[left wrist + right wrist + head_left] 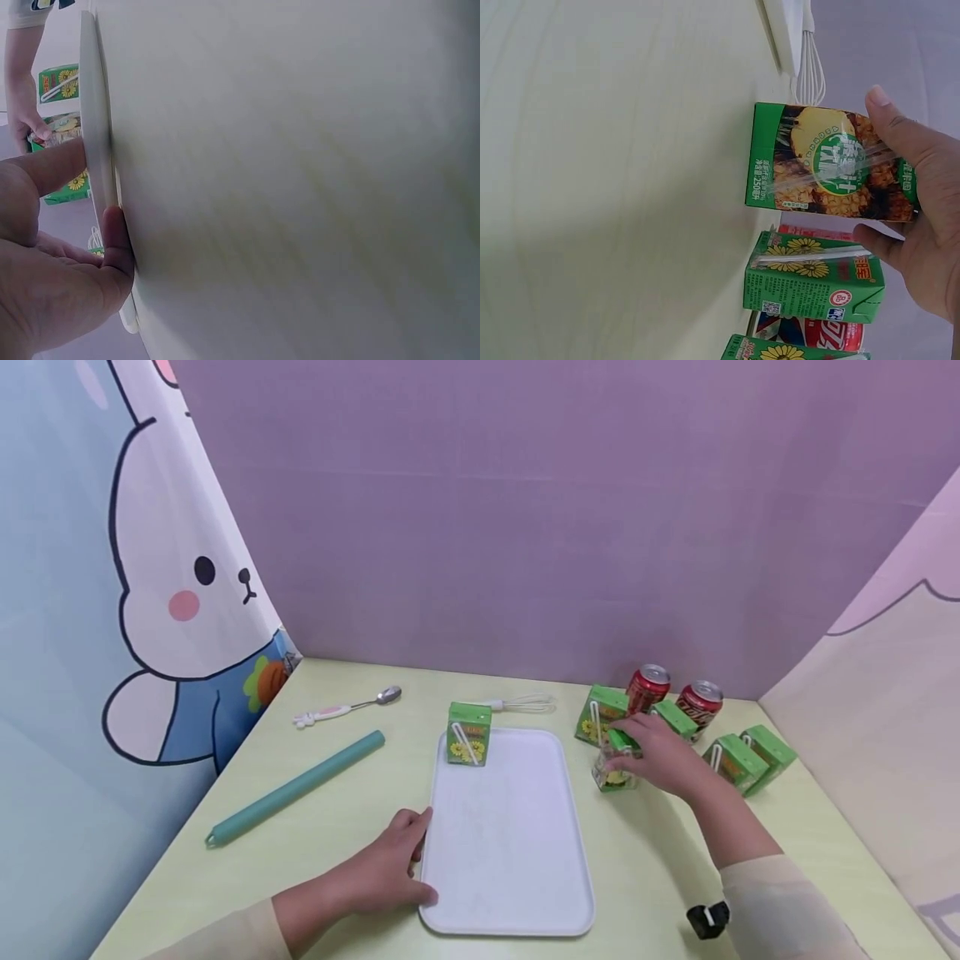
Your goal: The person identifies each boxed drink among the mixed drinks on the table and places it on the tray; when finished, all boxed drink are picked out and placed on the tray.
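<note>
My left hand [386, 864] holds the left rim of the white tray [506, 835], near its front corner. In the left wrist view, its fingers [116, 236] lie right at the rim. With its thumb and fingers, my right hand [656, 756] grips a green juice box [832, 165] with pineapples printed on its side, right of the tray. It holds the box from above, hiding part of it in the head view. Another green juice box [469, 735], with a white straw, stands upright on the tray's far left corner.
More juice boxes [735, 762] and two red cola cans [701, 703] stand at the right. Behind the tray lies a whisk [525, 703]. Left of it are a spoon [348, 708] and a green rod [296, 789]. A purple backdrop [525, 527] closes off the far side.
</note>
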`<state>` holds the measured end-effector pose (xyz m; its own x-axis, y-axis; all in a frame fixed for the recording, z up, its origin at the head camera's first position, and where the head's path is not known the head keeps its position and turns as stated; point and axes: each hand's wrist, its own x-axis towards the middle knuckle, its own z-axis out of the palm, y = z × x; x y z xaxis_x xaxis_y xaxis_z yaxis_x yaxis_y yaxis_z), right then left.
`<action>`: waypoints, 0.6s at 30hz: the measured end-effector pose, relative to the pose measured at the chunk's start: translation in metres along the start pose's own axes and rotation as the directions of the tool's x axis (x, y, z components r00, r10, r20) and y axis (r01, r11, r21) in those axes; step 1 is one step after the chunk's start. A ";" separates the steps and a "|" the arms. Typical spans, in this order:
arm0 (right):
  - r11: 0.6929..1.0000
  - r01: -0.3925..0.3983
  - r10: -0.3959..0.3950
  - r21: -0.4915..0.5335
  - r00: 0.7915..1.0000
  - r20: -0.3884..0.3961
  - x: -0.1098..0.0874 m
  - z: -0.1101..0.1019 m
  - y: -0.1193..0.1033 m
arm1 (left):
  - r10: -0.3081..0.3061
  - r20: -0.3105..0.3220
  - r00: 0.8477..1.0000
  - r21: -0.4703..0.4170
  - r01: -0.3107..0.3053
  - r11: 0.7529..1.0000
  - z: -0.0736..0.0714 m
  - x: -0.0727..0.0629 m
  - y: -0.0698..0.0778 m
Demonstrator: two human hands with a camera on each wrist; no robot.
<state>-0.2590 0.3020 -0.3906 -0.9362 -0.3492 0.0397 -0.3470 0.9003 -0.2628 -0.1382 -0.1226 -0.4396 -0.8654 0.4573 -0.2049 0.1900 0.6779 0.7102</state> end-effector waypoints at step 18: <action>0.999 -0.002 -0.003 -0.042 0.994 -0.109 0.021 -0.019 -0.049 | -0.008 -0.006 1.000 0.018 0.008 1.000 0.000 0.000 0.001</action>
<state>-0.2623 0.2552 -0.3585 -0.9358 -0.3212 0.1456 -0.3473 0.9110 -0.2223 -0.1379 -0.1216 -0.4391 -0.8695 0.4488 -0.2062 0.1917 0.6915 0.6965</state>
